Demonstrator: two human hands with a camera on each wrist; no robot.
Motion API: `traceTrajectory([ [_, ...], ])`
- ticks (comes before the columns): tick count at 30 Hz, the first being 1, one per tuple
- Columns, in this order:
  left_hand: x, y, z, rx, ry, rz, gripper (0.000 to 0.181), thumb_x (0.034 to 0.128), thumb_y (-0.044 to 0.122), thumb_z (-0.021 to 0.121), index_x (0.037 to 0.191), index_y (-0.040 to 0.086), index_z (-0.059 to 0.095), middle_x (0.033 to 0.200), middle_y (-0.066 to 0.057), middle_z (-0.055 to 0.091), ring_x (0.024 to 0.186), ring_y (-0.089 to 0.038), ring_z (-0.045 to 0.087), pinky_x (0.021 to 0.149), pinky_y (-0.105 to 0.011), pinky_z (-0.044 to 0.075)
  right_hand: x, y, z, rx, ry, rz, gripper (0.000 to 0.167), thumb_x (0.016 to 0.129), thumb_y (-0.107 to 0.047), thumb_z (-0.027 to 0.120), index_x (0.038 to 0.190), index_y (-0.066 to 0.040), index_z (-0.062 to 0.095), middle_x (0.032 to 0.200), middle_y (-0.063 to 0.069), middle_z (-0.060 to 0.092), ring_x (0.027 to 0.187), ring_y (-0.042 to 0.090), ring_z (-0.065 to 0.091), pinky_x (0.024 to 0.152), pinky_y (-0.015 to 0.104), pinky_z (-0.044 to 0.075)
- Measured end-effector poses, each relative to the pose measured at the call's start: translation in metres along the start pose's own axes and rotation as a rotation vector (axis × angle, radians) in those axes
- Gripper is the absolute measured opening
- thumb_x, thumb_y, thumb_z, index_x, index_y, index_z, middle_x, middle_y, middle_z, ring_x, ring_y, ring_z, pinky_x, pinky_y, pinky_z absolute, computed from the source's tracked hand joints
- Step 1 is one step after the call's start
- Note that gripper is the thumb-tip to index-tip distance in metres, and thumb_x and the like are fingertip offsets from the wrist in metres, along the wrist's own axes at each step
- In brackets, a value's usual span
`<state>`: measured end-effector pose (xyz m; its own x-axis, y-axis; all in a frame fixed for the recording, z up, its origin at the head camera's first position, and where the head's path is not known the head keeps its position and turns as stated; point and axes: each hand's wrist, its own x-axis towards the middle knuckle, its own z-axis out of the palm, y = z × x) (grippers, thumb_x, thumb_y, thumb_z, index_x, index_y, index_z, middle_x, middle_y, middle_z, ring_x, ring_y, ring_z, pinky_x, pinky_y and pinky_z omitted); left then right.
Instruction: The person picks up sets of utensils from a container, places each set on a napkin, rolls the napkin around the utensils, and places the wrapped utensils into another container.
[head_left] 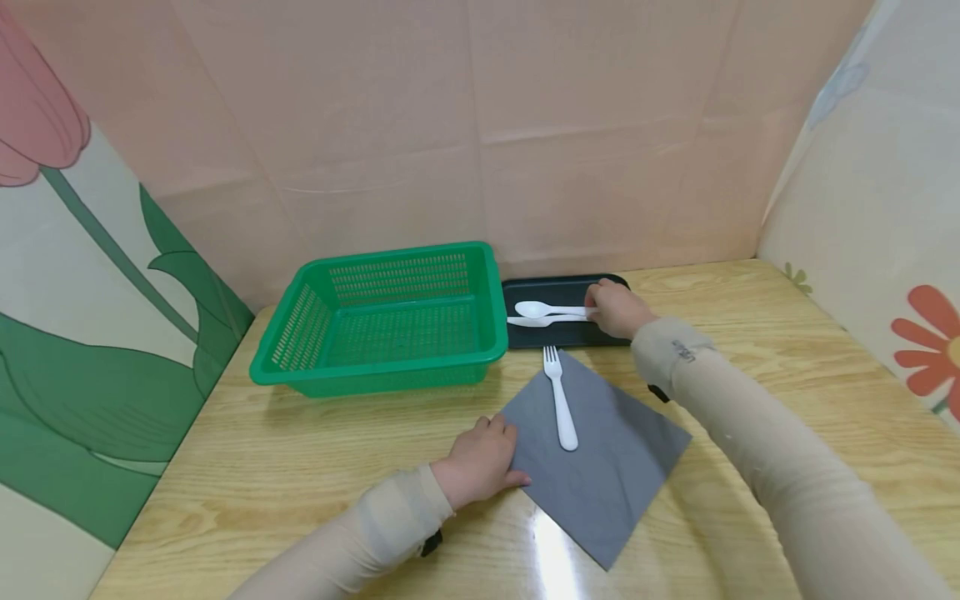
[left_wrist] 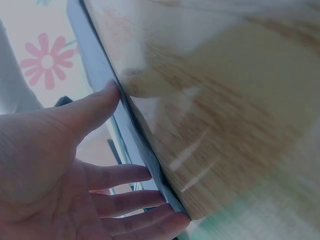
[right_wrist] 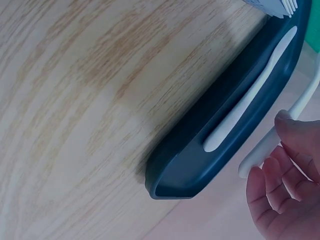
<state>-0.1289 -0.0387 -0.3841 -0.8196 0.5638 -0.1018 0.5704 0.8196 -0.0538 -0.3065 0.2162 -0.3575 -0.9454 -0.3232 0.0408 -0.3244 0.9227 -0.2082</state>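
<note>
My right hand [head_left: 621, 312] pinches the handle of a white spoon [head_left: 531, 309] over the black tray [head_left: 566, 290]; the right wrist view shows thumb and fingers on the spoon's handle [right_wrist: 260, 152]. A white knife [right_wrist: 245, 102] lies in the tray beside it. On the grey napkin [head_left: 600, 492] rests a white fork [head_left: 562, 412], its tines past the napkin's upper edge. My left hand [head_left: 482, 460] touches the napkin's left edge, fingers spread and relaxed; in the left wrist view its thumb and fingertips meet the napkin's edge [left_wrist: 145, 150].
A green basket [head_left: 405, 369] with slotted walls stands left of the tray, close to its left end. Behind both hangs a pink cloth backdrop [head_left: 375, 125]. The wooden table [head_left: 300, 467] runs under everything, with printed sheets at the left and right.
</note>
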Motion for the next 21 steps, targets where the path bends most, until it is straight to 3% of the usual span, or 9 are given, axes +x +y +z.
traceTrajectory([
  [21,-0.0004,0.0002,-0.0010,-0.002,-0.010,0.002,0.055,0.0813,0.055,0.062,0.103,0.005,0.059,0.095,-0.006,0.057,0.082,-0.014,0.053,0.060,-0.025,0.049,-0.0071,-0.0031,-0.0064,0.019,0.017,-0.030,0.011,0.090,-0.006,0.056,0.096,0.002,0.057,0.095,0.017,0.055,0.084,0.028,0.054,0.076,0.042,0.047],
])
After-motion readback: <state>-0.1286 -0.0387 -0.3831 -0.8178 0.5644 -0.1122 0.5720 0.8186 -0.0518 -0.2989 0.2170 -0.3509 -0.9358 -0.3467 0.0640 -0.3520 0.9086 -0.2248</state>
